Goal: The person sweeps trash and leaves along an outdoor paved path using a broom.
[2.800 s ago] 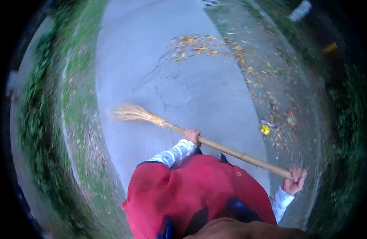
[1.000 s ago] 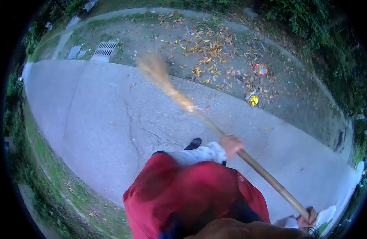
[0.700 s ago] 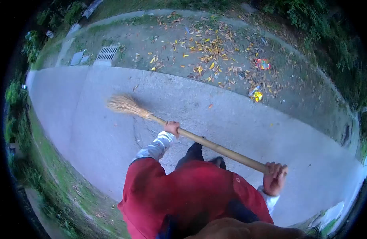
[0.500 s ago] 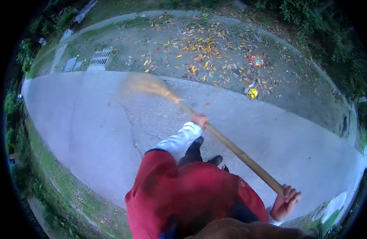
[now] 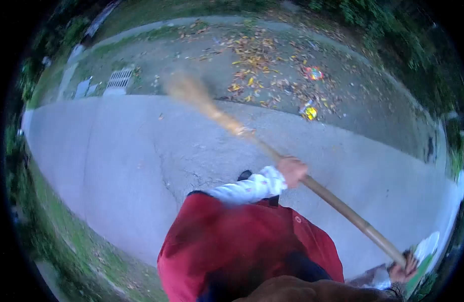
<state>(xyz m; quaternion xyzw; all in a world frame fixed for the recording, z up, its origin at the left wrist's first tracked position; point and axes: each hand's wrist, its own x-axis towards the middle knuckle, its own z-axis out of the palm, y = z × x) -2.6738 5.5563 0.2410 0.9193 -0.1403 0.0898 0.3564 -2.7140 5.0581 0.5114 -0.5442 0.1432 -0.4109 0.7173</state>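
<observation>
A long broom (image 5: 350,214) with a wooden pole slants across the view in both of my hands. My left hand (image 5: 292,171), in a white sleeve, is wrapped around the middle of the pole. Near the pole's end, at the lower right, my right hand (image 5: 404,267) grips it with closed fingers. The straw bristles (image 5: 194,95) are smeared by motion and reach over the pavement's far edge. To their right lie scattered yellow and brown leaves (image 5: 249,55). A yellow wrapper (image 5: 311,113) and a red packet (image 5: 314,74) lie among them.
Grey concrete pavement (image 5: 121,156) spreads around my feet. Beyond its far edge is a strip of dirt with a drain grate (image 5: 119,79) at left. A low curb (image 5: 201,20) bounds the strip, with dark bushes (image 5: 393,30) behind. Grass (image 5: 81,226) borders the lower left.
Both hands have moved right and down with the broom. The bristles have swung from over the pavement up and right to its far edge, near the leaves.
</observation>
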